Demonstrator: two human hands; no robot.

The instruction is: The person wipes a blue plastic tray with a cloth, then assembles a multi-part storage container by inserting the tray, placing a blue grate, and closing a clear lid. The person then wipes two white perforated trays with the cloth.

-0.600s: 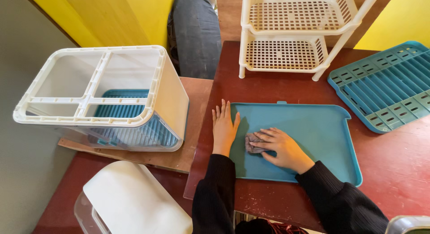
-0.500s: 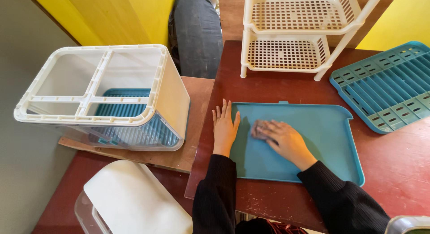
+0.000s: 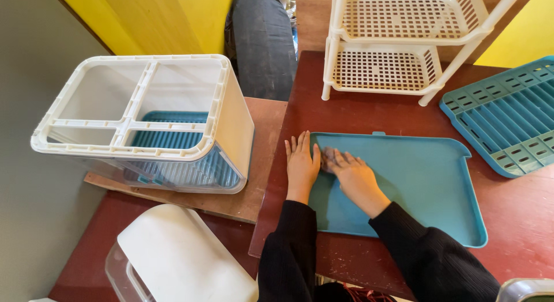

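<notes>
On the dark red table (image 3: 369,114), seen from the head camera, a teal tray (image 3: 415,186) lies flat. At the tray's left edge the left hand (image 3: 301,163) rests open, fingers spread. Just beside it, the right hand (image 3: 352,174) presses a small grey cloth (image 3: 329,157) onto the tray's left part; wiping looks under way, the rest of the tray yet unreached.
</notes>
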